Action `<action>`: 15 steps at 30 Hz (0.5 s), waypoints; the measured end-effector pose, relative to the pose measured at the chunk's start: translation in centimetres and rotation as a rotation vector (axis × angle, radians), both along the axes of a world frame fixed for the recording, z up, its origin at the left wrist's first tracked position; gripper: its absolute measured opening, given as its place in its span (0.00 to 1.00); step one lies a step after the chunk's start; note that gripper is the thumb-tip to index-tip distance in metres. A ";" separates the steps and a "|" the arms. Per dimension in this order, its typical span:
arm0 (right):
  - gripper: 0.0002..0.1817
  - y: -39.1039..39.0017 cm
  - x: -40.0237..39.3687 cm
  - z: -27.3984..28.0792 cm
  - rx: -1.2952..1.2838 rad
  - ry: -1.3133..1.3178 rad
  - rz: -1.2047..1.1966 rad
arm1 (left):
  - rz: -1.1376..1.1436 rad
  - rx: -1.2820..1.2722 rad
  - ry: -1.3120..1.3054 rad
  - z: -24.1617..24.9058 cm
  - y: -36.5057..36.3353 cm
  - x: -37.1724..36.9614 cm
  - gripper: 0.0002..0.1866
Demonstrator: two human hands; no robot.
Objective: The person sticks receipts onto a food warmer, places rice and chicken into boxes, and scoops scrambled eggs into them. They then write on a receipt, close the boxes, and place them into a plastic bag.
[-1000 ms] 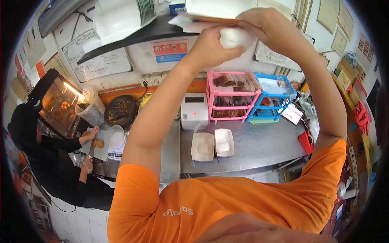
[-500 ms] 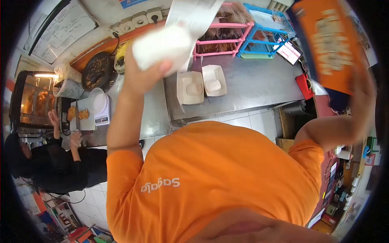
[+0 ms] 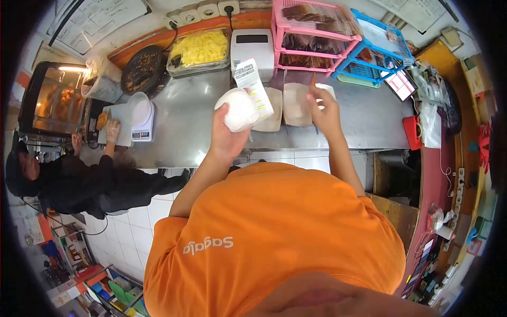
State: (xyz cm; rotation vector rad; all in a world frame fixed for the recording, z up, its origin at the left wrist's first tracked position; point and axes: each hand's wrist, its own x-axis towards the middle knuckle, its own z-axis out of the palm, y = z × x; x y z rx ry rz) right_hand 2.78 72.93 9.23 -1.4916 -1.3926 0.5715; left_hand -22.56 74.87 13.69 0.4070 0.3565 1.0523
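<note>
My left hand point(image 3: 228, 134) is wrapped round a white rounded bundle point(image 3: 235, 110), thumb across its side. A printed receipt point(image 3: 254, 90) with yellow marks rises from behind the bundle, on its right. My right hand point(image 3: 325, 112) has its fingers pinched together over the right part of the food boxes, with a thin reddish-brown piece point(image 3: 313, 83) sticking up from the fingertips; its kind I cannot tell. Below and between my hands, open pale cardboard boxes stand on the steel counter: a left box point(image 3: 270, 119), partly covered by the receipt, and a middle box point(image 3: 297, 103).
Behind the boxes are a white printer point(image 3: 252, 50), pink racks point(image 3: 311, 55) of sachets and blue racks point(image 3: 359, 68). A tub of yellow food point(image 3: 200, 47) stands left of the printer. Far left, a person in black point(image 3: 79, 182) works beside a kitchen scale point(image 3: 142, 127).
The orange and navy printed item has left my right hand, which has moved down and inward over the boxes. My left hand has lowered with the white bundle.
</note>
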 end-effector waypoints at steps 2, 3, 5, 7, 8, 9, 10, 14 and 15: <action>0.28 -1.7 -3.7 4.4 0.114 0.121 0.294 | 0.111 0.097 0.182 -0.2 -0.1 1.0 0.32; 0.32 -2.3 -5.7 6.3 0.204 0.100 0.365 | 0.095 0.092 0.188 0.1 -0.5 1.6 0.32; 0.39 -2.6 -8.3 7.6 0.191 0.087 0.409 | 0.058 0.225 0.413 0.7 -1.6 2.5 0.38; 0.39 -2.0 -8.5 6.4 0.229 0.058 0.401 | -0.042 0.237 0.291 0.5 -2.3 3.2 0.42; 0.38 -1.6 -8.2 6.0 0.264 0.032 0.415 | -0.121 0.241 0.172 0.5 -2.5 3.5 0.46; 0.36 -1.4 -7.4 6.3 0.292 0.048 0.424 | -0.168 0.325 0.182 0.6 -2.6 3.1 0.51; 0.35 -0.9 -6.0 5.7 0.313 -0.015 0.365 | -0.160 0.325 0.181 0.7 -2.1 2.8 0.51; 0.32 3.1 3.2 0.5 0.260 -0.151 -0.025 | -0.018 0.489 0.341 2.4 0.0 1.0 0.55; 0.33 4.0 6.3 -2.1 0.250 -0.311 -0.071 | -0.070 0.432 0.251 2.6 0.2 0.3 0.54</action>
